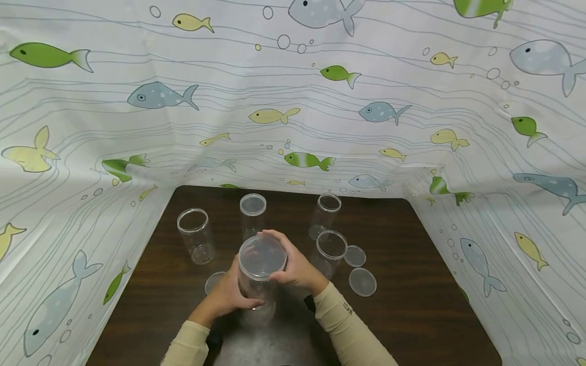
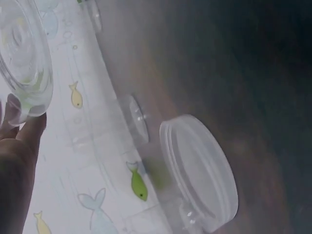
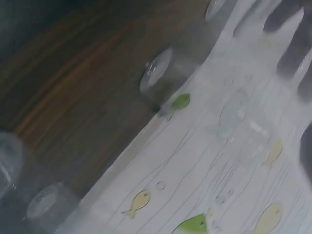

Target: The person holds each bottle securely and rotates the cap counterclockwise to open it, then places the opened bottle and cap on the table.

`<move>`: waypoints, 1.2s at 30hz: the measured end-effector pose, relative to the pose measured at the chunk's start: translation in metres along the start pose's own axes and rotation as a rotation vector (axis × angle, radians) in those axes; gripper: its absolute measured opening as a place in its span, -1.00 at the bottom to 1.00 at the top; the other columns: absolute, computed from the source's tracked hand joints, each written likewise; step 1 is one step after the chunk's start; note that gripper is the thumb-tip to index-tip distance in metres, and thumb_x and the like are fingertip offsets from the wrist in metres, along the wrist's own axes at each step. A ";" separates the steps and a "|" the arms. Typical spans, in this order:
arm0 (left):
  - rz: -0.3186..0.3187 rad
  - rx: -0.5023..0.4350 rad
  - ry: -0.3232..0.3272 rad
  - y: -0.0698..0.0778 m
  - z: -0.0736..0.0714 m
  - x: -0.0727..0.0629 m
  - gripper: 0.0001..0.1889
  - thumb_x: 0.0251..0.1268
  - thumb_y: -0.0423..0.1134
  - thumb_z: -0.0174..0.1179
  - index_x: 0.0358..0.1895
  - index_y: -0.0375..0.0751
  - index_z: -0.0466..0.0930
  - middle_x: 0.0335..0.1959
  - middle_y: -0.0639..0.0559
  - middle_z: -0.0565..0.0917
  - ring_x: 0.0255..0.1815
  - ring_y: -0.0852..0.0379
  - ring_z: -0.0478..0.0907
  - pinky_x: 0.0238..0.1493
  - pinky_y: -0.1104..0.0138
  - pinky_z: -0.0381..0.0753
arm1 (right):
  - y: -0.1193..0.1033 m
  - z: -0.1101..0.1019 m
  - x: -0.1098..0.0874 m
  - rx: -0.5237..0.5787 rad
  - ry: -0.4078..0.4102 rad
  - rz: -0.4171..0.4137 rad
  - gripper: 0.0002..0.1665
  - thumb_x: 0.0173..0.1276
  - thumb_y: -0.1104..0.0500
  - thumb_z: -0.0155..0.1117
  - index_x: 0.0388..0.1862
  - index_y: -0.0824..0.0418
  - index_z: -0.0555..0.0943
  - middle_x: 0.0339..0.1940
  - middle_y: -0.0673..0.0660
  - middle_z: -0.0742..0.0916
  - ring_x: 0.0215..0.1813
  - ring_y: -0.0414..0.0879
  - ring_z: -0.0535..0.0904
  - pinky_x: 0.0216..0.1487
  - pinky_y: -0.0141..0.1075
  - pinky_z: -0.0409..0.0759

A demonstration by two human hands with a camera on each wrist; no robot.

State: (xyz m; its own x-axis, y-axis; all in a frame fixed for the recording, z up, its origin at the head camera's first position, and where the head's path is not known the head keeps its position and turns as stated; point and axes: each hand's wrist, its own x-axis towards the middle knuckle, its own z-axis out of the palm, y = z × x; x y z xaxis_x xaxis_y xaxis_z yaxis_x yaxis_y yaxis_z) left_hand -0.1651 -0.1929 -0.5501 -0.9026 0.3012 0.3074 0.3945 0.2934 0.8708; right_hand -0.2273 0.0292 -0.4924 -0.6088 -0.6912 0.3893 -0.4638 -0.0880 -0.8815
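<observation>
Both hands hold a clear plastic jar (image 1: 258, 287) up in front of the body, its top tilted toward the head camera. A translucent lid (image 1: 263, 257) sits over its mouth. My left hand (image 1: 231, 290) grips the jar's side, thumb across the near face; its fingers behind are hidden. Around the lid's edge curls my right hand (image 1: 297, 264), thumb at the near rim and fingers at the far rim. In the left wrist view, the jar's base (image 2: 29, 63) shows above the left fingers (image 2: 31, 134). Dark right fingers (image 3: 292, 48) appear in the right wrist view.
On the brown table (image 1: 412, 305) stand an open jar (image 1: 197, 239) at left, a lidded jar (image 1: 253, 216) behind, and two open jars, one farther (image 1: 325, 218) and one nearer (image 1: 329, 256). Loose lids lie at right (image 1: 362, 282) and beside the left hand (image 1: 213, 281). Fish-print sheeting (image 1: 274, 142) surrounds the table.
</observation>
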 end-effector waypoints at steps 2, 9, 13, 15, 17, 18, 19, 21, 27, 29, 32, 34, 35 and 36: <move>-0.004 -0.040 -0.038 0.001 0.001 -0.001 0.34 -0.28 -0.11 0.71 0.59 -0.12 -0.09 0.35 -0.17 0.44 0.28 -0.05 0.43 0.29 0.17 0.42 | 0.001 -0.009 -0.001 0.059 -0.086 0.007 0.29 0.15 -0.45 0.40 0.63 0.16 0.07 0.56 0.20 0.34 0.45 0.14 0.36 0.38 -0.05 0.41; 0.031 -0.094 -0.053 -0.002 0.009 0.002 0.31 -0.25 -0.14 0.70 0.59 -0.07 -0.07 0.37 -0.13 0.41 0.32 0.07 0.39 0.33 0.31 0.34 | 0.004 -0.018 -0.005 0.116 -0.134 0.018 0.42 0.15 -0.52 0.34 0.70 0.05 -0.19 0.63 0.20 0.21 0.52 0.02 0.28 0.44 -0.13 0.32; 0.052 -0.093 -0.008 -0.007 0.010 0.003 0.35 -0.28 -0.21 0.71 0.60 -0.14 -0.11 0.41 -0.21 0.34 0.35 0.07 0.34 0.34 0.40 0.29 | 0.005 -0.013 -0.010 0.156 -0.056 0.030 0.42 0.18 -0.50 0.33 0.69 0.06 -0.23 0.66 0.21 0.12 0.55 0.02 0.23 0.43 -0.13 0.33; 0.053 -0.077 0.032 -0.009 0.010 0.002 0.37 -0.31 -0.22 0.72 0.59 -0.20 -0.10 0.40 -0.25 0.33 0.35 0.02 0.34 0.33 0.46 0.26 | 0.006 -0.009 -0.015 0.153 0.006 0.010 0.40 0.22 -0.48 0.32 0.68 0.14 -0.22 0.65 0.26 0.10 0.57 0.08 0.17 0.43 -0.10 0.32; 0.037 -0.079 0.065 -0.010 0.008 0.002 0.37 -0.33 -0.24 0.73 0.59 -0.21 -0.10 0.40 -0.27 0.33 0.35 -0.05 0.34 0.32 0.52 0.22 | 0.006 -0.002 -0.019 0.126 0.091 -0.026 0.35 0.26 -0.42 0.33 0.66 0.21 -0.17 0.62 0.30 0.12 0.58 0.17 0.13 0.43 -0.03 0.31; 0.027 -0.075 0.085 -0.010 0.007 0.002 0.37 -0.34 -0.25 0.73 0.58 -0.22 -0.09 0.40 -0.27 0.35 0.35 -0.09 0.34 0.31 0.54 0.21 | 0.006 0.003 -0.021 0.092 0.139 -0.043 0.31 0.29 -0.39 0.33 0.65 0.24 -0.14 0.61 0.31 0.14 0.57 0.19 0.12 0.43 0.00 0.32; 0.020 -0.078 0.104 -0.010 0.006 0.002 0.37 -0.34 -0.26 0.73 0.58 -0.22 -0.09 0.39 -0.28 0.35 0.35 -0.13 0.34 0.31 0.54 0.20 | 0.005 0.007 -0.023 0.042 0.187 -0.056 0.28 0.30 -0.37 0.33 0.64 0.26 -0.11 0.59 0.30 0.16 0.57 0.21 0.12 0.42 0.04 0.32; 0.005 -0.063 0.143 -0.009 0.004 0.002 0.37 -0.34 -0.27 0.73 0.58 -0.21 -0.09 0.38 -0.28 0.36 0.34 -0.18 0.34 0.33 0.47 0.23 | 0.003 0.018 -0.027 -0.075 0.268 -0.072 0.24 0.31 -0.33 0.35 0.62 0.28 -0.07 0.57 0.27 0.20 0.55 0.22 0.13 0.38 0.12 0.34; -0.032 0.021 0.249 -0.010 0.003 0.005 0.36 -0.35 -0.28 0.74 0.57 -0.22 -0.06 0.40 -0.29 0.35 0.36 -0.26 0.35 0.31 -0.18 0.29 | -0.004 0.044 -0.029 -0.319 0.328 -0.088 0.29 0.26 -0.33 0.39 0.62 0.26 -0.11 0.58 0.24 0.15 0.55 0.17 0.11 0.38 0.16 0.29; -0.050 0.031 0.256 -0.010 0.004 0.006 0.36 -0.36 -0.28 0.74 0.57 -0.23 -0.07 0.41 -0.31 0.34 0.37 -0.29 0.33 0.30 -0.26 0.26 | -0.006 0.048 -0.027 -0.343 0.329 -0.093 0.31 0.25 -0.32 0.41 0.62 0.25 -0.12 0.59 0.24 0.13 0.55 0.17 0.11 0.41 0.13 0.25; -0.069 0.013 0.241 -0.009 0.006 0.006 0.36 -0.35 -0.33 0.71 0.58 -0.22 -0.09 0.43 -0.33 0.32 0.39 -0.29 0.32 0.31 -0.25 0.27 | -0.008 0.050 -0.023 -0.347 0.337 -0.088 0.32 0.24 -0.30 0.42 0.63 0.23 -0.14 0.60 0.23 0.11 0.56 0.18 0.12 0.44 0.09 0.22; -0.073 0.022 0.236 -0.007 0.007 0.006 0.33 -0.35 -0.34 0.68 0.57 -0.23 -0.08 0.41 -0.34 0.35 0.36 -0.29 0.36 0.29 -0.23 0.32 | -0.009 0.050 -0.021 -0.328 0.343 -0.075 0.33 0.23 -0.29 0.44 0.63 0.22 -0.14 0.61 0.20 0.12 0.55 0.16 0.15 0.46 0.07 0.21; -0.066 0.027 0.229 -0.006 0.008 0.007 0.32 -0.35 -0.34 0.67 0.56 -0.23 -0.07 0.39 -0.34 0.37 0.34 -0.29 0.39 0.27 -0.22 0.35 | -0.010 0.050 -0.020 -0.316 0.346 -0.067 0.33 0.23 -0.28 0.45 0.64 0.20 -0.15 0.61 0.18 0.13 0.54 0.15 0.18 0.46 0.05 0.22; -0.055 0.037 0.216 -0.005 0.009 0.007 0.31 -0.34 -0.33 0.66 0.56 -0.22 -0.07 0.38 -0.34 0.38 0.31 -0.29 0.41 0.24 -0.22 0.38 | -0.010 0.049 -0.019 -0.303 0.350 -0.055 0.33 0.22 -0.27 0.46 0.64 0.19 -0.15 0.61 0.17 0.14 0.53 0.14 0.20 0.46 0.03 0.24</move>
State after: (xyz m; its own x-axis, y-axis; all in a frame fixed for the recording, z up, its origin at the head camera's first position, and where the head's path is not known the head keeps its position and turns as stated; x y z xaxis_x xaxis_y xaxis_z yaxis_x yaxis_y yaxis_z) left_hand -0.1718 -0.1845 -0.5560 -0.9373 0.0837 0.3382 0.3460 0.3381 0.8752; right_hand -0.1793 0.0083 -0.5042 -0.7344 -0.4036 0.5457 -0.6368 0.1316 -0.7597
